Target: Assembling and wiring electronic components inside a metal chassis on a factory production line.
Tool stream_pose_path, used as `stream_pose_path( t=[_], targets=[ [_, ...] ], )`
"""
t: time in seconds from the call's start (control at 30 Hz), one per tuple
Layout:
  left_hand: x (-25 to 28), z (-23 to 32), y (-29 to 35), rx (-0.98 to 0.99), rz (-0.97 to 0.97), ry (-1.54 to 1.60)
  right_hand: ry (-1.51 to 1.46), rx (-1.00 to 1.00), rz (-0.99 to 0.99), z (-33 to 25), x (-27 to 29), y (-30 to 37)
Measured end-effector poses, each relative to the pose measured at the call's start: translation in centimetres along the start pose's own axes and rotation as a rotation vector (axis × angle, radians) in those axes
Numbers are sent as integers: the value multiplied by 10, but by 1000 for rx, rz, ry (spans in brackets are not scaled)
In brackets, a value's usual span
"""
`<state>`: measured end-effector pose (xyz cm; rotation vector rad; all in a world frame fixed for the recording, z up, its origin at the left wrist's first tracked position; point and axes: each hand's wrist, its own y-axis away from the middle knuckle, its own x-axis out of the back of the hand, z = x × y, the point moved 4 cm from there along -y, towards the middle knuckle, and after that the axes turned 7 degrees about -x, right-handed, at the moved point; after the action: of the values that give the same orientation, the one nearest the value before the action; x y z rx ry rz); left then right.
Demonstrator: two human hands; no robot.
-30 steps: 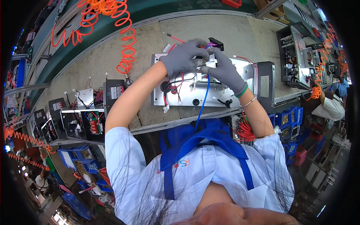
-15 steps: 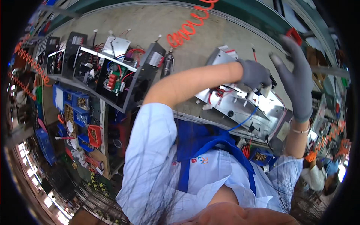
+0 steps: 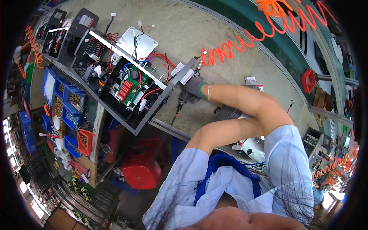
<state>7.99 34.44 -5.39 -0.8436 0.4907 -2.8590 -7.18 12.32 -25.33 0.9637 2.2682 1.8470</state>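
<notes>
My right hand (image 3: 192,89), in a grey glove, reaches across to the left over the bench. Its fingers are closed round a power screwdriver (image 3: 181,102), whose bit points down toward the bench's near edge. Close beside it on the left stands an open black metal chassis (image 3: 151,111) with a green circuit board (image 3: 132,88) and red parts inside. My left forearm (image 3: 230,132) passes under my right arm, which hides the left hand. Part of a shiny metal panel (image 3: 254,150) shows below my crossed arms.
An orange coiled hose (image 3: 234,48) hangs over the bench. More chassis (image 3: 73,38) line up at the far left. Blue bins (image 3: 73,119) and a red bin (image 3: 85,142) of small parts stand at the left. A red stool (image 3: 142,172) is below the bench edge.
My right hand has swung from the right side across to the screwdriver and taken hold of it. The left hand has gone behind my right arm. The view has shifted left.
</notes>
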Motion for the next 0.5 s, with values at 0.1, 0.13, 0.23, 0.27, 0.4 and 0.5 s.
stream_pose_path(
  t=[0.1, 0.13, 0.23, 0.27, 0.4, 0.5],
  targets=[
    [-5, 5, 0, -3, 24, 57, 791, 186, 389, 7, -43, -64],
    [-2, 0, 2, 16, 49, 49, 570, 154, 376, -2, -39, -51],
    [-9, 8, 1, 13, 38, 64, -156, -198, 368, 27, -33, -67],
    [-6, 1, 1, 40, 54, 47, -297, -99, 402, 10, -9, -13],
    [-10, 7, 2, 50, 55, 45, -812, -13, 309, 47, 39, 11],
    [-10, 8, 5, 61, 66, 38, -1085, 116, 248, 61, 78, 56]
  ],
)
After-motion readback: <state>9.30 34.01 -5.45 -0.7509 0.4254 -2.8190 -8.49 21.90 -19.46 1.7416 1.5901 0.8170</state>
